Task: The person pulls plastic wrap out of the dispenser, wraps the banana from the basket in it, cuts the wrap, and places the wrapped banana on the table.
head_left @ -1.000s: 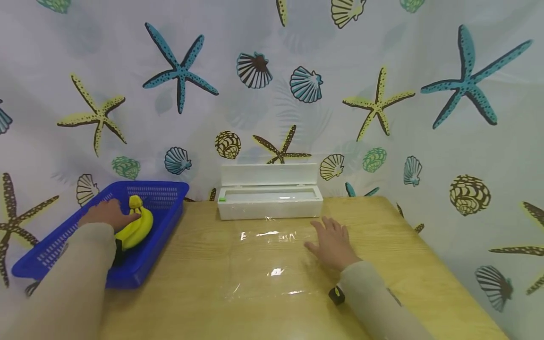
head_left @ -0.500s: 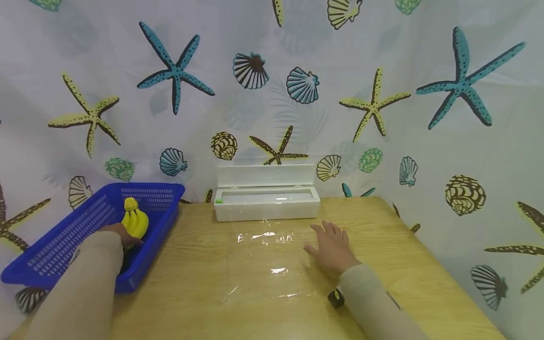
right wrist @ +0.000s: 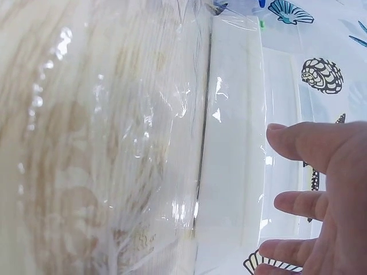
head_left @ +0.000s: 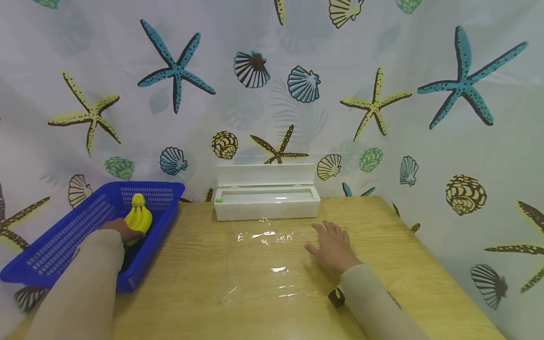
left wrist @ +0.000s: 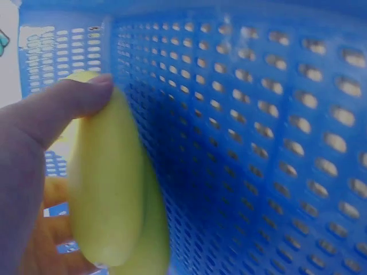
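A bunch of yellow bananas (head_left: 139,219) is inside the blue plastic basket (head_left: 180,189) at the left. My left hand (head_left: 119,230) grips its lower end in the head view. In the left wrist view the thumb lies over one banana (left wrist: 109,183) with the fingers curled behind it, near the perforated basket wall. My right hand (head_left: 333,248) hovers with spread fingers over the right edge of a sheet of clear plastic film (head_left: 263,264). Nothing is held in it. In the right wrist view its fingers appear beside the white dispenser box (right wrist: 235,143).
The white box (head_left: 267,210) stands with its lid raised at the back of the wooden table (head_left: 191,302); the film stretches from it toward the front. A curtain (head_left: 255,113) with printed starfish and shells hangs behind and at the right. A dark item (head_left: 336,297) sits under the right wrist.
My left hand has gone from the upper left side of the bananas to their lower end, and the bunch has shifted and turned slightly. The right hand stays nearly still.
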Available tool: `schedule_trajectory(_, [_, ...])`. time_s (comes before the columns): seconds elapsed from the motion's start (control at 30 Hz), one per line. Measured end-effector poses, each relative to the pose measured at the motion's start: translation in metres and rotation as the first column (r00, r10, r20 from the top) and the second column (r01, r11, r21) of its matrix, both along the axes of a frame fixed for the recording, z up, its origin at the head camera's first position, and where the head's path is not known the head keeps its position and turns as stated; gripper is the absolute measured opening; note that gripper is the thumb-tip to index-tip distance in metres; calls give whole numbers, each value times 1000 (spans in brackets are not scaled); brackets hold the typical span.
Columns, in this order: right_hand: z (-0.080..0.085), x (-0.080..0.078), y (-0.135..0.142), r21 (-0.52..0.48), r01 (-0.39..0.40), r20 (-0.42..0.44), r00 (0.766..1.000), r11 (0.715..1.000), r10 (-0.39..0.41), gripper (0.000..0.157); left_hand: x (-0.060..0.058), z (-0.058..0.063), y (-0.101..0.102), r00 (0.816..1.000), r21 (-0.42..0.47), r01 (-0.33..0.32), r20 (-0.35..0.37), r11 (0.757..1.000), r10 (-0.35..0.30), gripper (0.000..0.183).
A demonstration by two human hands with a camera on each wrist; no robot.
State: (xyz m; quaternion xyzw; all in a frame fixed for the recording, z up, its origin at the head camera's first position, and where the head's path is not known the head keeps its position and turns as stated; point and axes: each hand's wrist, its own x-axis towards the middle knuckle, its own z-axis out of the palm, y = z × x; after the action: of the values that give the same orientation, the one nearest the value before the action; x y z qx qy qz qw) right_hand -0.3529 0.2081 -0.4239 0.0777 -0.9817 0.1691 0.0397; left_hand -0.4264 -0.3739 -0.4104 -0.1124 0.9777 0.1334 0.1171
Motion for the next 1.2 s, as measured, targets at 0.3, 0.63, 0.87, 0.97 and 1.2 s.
schedule_trajectory(0.3, [2,2,-1,-2,-5,-7,1000,1000,5,65,-2,13,2,996,29,23,-83,999,-21,98])
schedule_trajectory(0.63, [2,2,2,15,-1,26,1000,1000,1,65,-2,38,10,980,50,81,-187,995,-70,101])
schedule_trajectory(0.87, [-5,-2,14,9,16,55,998,1000,-16,66,3,53,18,964,49,117,-248,992,-102,101])
schedule_trajectory(0.97, [-9,-3,20,11,29,79,996,1000,-30,67,2,56,20,951,42,134,-288,990,-116,101])
schedule_trajectory(1.2, [-12,-6,36,23,33,112,993,999,-35,67,9,80,38,909,5,168,-387,986,-152,99])
